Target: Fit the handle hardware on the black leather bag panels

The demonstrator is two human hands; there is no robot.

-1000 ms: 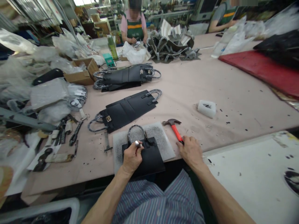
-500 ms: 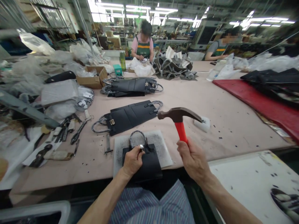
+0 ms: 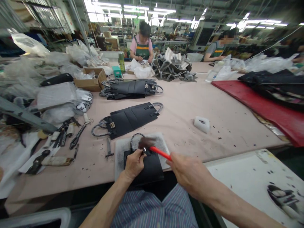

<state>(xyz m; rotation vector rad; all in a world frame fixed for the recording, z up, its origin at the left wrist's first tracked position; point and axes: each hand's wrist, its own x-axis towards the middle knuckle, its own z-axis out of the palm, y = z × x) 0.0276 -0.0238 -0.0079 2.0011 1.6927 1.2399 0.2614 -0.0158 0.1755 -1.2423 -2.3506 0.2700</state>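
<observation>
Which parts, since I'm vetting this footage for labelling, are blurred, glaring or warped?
In the head view, the hammer head is smeared, probably by motion, while the red handle reads clearer; in the head view, ceiling lights glare white; in the head view, plastic bags at left look stretched and soft.

At lower centre, a bag (image 3: 152, 168) lies on a board (image 3: 162, 144), with a hammer (image 3: 161, 153) over the bag's upper part. Behind the board lies a bag panel (image 3: 130, 120), and behind that a stack of panels (image 3: 129, 87). Tools (image 3: 63, 138) lie at lower left, a box (image 3: 86, 84) at upper left, a block (image 3: 201, 125) right of centre, a mat (image 3: 254, 103) at far right.
</observation>
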